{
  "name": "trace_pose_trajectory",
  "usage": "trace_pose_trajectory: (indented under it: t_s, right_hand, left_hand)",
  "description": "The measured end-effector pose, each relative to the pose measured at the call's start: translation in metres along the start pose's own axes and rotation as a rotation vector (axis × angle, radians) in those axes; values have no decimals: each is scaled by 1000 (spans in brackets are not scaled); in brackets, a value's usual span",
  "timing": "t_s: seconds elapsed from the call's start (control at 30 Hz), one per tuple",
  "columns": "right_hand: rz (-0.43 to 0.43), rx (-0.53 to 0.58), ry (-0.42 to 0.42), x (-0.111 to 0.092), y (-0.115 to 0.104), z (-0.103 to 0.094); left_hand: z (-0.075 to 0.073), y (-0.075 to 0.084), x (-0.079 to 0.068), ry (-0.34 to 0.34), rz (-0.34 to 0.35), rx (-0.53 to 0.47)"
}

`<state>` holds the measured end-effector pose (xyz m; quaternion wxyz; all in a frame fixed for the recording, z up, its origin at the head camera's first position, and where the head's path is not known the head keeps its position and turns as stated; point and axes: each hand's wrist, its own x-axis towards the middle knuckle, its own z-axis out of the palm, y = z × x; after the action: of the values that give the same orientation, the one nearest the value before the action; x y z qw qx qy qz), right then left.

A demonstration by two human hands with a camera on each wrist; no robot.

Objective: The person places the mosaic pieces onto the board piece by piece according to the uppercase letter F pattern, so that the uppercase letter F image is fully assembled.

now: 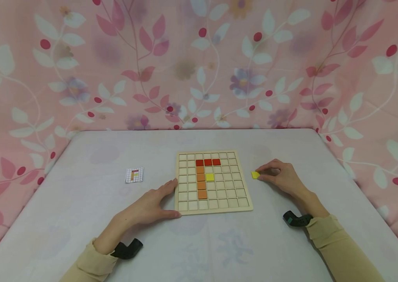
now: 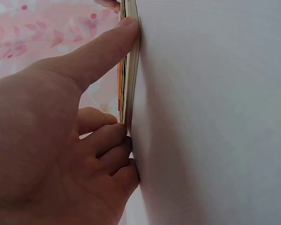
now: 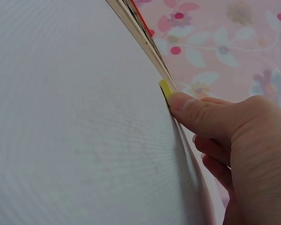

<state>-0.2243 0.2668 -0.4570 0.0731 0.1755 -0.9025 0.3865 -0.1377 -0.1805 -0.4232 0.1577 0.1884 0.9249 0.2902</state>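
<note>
A wooden grid board (image 1: 221,203) lies flat on the table. Three red tiles (image 1: 208,162) form a row near its far side, and several orange tiles (image 1: 201,185) run down from the left red one. One yellow tile (image 1: 210,177) sits right of the orange column. My left hand (image 1: 149,205) touches the board's left edge with its fingers and the near left corner with its thumb, seen close up as a thumb (image 2: 103,51) against the edge. Right of the board, my right hand (image 1: 285,178) pinches another yellow tile (image 1: 255,175) between thumb and fingers, low over the table.
To the left of the board lies a small card (image 1: 134,175) printed with a coloured grid pattern. A white cloth covers the table (image 1: 220,246). Pink flowered fabric (image 1: 191,70) rises behind the table and along both sides.
</note>
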Motion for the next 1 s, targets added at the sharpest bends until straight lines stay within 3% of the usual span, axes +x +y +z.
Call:
trace_pose_trajectory:
  t_s: [0.23,0.43,1.0]
  right_hand:
    - [7,23,7,1,-1,-1]
    - [91,98,-16,3,-11,0]
    - [81,131,-60,15,-44,36]
  left_hand:
    - [0,-1,0,-10,-6,-11]
    - [-1,0,0,-15,-6,-22]
    - [0,0,-1,-5,-2,-31]
